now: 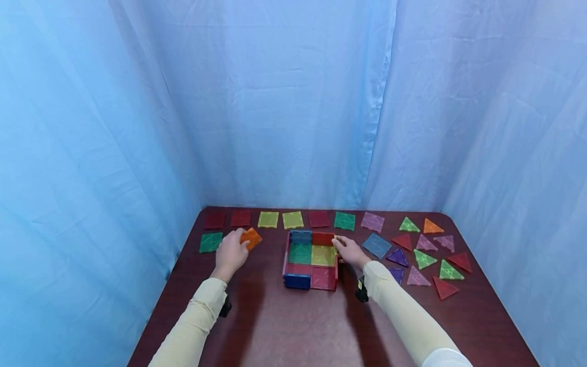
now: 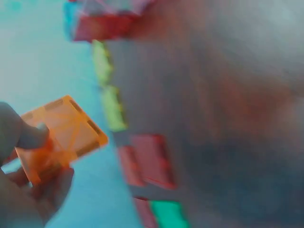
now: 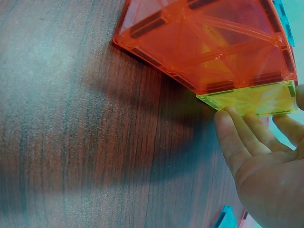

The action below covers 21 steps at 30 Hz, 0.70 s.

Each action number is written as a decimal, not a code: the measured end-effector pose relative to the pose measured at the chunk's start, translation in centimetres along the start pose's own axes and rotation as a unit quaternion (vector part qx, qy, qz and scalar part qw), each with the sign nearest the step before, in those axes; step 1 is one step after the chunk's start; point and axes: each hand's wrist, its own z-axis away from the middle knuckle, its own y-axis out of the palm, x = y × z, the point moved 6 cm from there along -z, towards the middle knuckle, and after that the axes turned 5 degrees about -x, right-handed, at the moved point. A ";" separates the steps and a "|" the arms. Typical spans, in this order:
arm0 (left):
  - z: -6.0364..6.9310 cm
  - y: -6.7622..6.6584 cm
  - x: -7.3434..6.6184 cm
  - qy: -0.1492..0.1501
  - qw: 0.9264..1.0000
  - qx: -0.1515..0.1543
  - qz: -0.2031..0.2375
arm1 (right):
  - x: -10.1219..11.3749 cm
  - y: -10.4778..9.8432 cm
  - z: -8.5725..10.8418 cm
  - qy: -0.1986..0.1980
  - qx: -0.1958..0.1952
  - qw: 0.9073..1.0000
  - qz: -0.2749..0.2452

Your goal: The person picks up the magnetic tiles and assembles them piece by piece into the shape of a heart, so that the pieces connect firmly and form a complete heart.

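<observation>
A box (image 1: 297, 281) stands between the left hand (image 1: 231, 254), pinching an orange tile (image 1: 252, 237) near loose squares (image 1: 211, 242), and the right hand (image 1: 351, 252), pinching a yellow tile (image 3: 259, 99) near triangles (image 1: 424, 259).

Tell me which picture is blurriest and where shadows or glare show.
Left wrist: blurriest, yellow tiles smeared, orange tile sharper. Head: two long shadows on the table. Right wrist: wood grain crisp, pale glare at left, shadow near the right hand.
</observation>
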 end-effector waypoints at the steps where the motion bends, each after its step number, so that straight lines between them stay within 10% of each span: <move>1: -0.2 -0.3 -1.3 0.031 0.999 -0.001 0.008 | 0.0 0.0 0.0 -0.002 0.001 1.000 -0.001; 11: 1.3 1.0 -12.2 0.257 0.960 0.099 0.054 | -0.3 0.0 -0.3 -0.006 0.007 1.000 0.003; 21: 5.1 5.1 -17.3 0.331 0.927 0.176 0.011 | -0.1 0.0 0.0 -0.003 -0.003 1.000 0.008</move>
